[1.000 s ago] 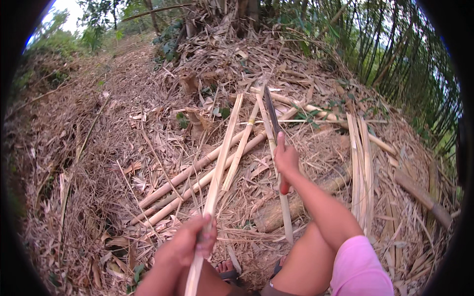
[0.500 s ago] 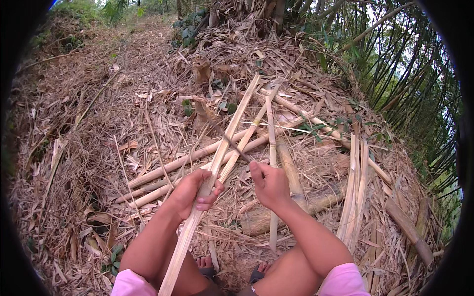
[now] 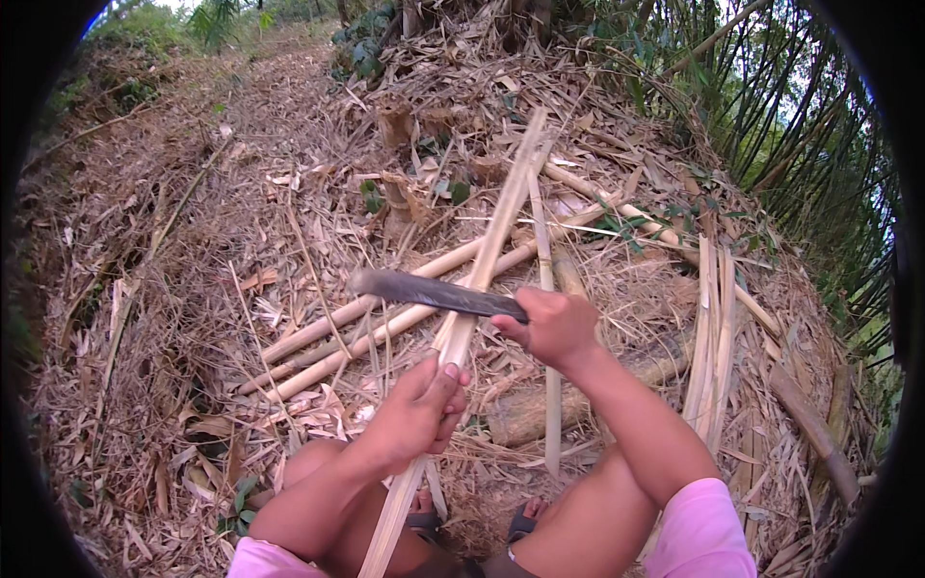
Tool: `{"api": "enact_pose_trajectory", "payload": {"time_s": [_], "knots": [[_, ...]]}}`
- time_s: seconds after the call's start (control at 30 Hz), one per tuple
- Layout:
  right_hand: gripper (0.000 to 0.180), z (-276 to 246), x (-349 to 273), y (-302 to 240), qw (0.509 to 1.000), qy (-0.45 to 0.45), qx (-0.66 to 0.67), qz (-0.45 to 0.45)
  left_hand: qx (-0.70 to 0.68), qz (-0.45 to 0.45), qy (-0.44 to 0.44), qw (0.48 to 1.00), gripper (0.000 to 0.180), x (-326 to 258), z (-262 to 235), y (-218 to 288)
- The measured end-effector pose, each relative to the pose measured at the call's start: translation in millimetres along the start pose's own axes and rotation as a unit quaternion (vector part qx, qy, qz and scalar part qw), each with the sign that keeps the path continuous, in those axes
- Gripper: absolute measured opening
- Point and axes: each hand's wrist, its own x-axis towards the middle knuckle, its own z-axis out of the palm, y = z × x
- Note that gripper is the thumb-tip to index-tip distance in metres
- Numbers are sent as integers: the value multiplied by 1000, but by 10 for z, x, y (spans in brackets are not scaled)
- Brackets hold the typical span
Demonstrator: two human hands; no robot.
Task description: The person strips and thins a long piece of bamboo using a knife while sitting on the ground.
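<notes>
My left hand [image 3: 424, 409] is wrapped round a long, pale split-bamboo strip [image 3: 397, 506]. The strip slants from the lower edge, between my knees, up and away to the right. My right hand [image 3: 554, 330] grips a machete [image 3: 424, 291], its handle hidden inside the fist. The dark, broad blade points left and lies across the strip, a short way beyond my left hand. Whether the edge touches the strip or passes just over it, I cannot tell. The blade's tip is slightly blurred.
Beyond the strip lie several bamboo poles [image 3: 328, 337]. A thick bamboo log [image 3: 540, 409] rests before my right knee, and split strips [image 3: 708, 337] lean at the right. Cut stumps [image 3: 395, 125] stand farther off among dry leaves. Green bamboo [image 3: 809, 173] grows at the far right.
The machete has turned from a thin, edge-on look to its broad side, now pointing left across the strip. My left hand and the strip have shifted right; my right hand has moved slightly right.
</notes>
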Motion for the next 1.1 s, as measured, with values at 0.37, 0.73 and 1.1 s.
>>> {"api": "enact_pose_trajectory", "payload": {"time_s": [0.37, 0.73, 1.1], "knots": [[60, -19, -63, 131, 999, 22, -20, -25, -16, -22, 33, 999, 19, -62, 102, -37], [58, 7, -89, -79, 999, -16, -36, 26, -66, -39, -1, 997, 22, -94, -56, 64], [55, 66, -148, 0, 999, -16, -41, 4, -44, -59, 0, 997, 20, -169, -48, 37]]}}
